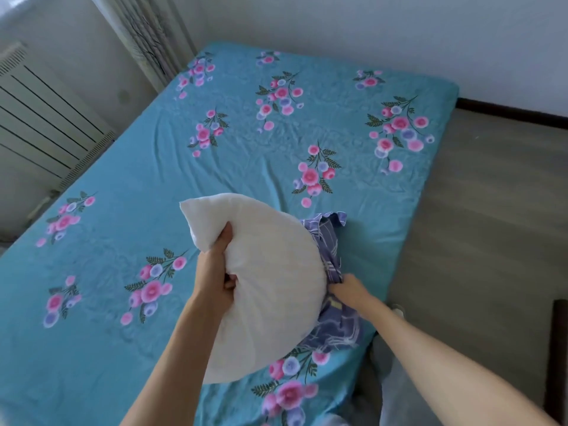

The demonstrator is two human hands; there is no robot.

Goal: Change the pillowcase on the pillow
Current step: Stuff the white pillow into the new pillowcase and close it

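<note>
The bed sheet point(138, 167) lies below my hands. My left hand point(215, 272) grips the bare pillow point(270, 287); my right hand point(350, 290) pinches the pillowcase point(329, 250), apparently stripped. Fresh casing remains.

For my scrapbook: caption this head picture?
Left hand grips bare white pillow; right hand pinches purple pillowcase.

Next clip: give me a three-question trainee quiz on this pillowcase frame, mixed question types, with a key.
1. True or false: the white pillow lies flat on the bed sheet.
2. Which hand grips the purple pillowcase?
A. left hand
B. right hand
3. Fill in: the pillowcase lies on the pillow's ____ side.

Key:
1. False; the left hand holds it up, bunched.
2. B
3. right
</note>
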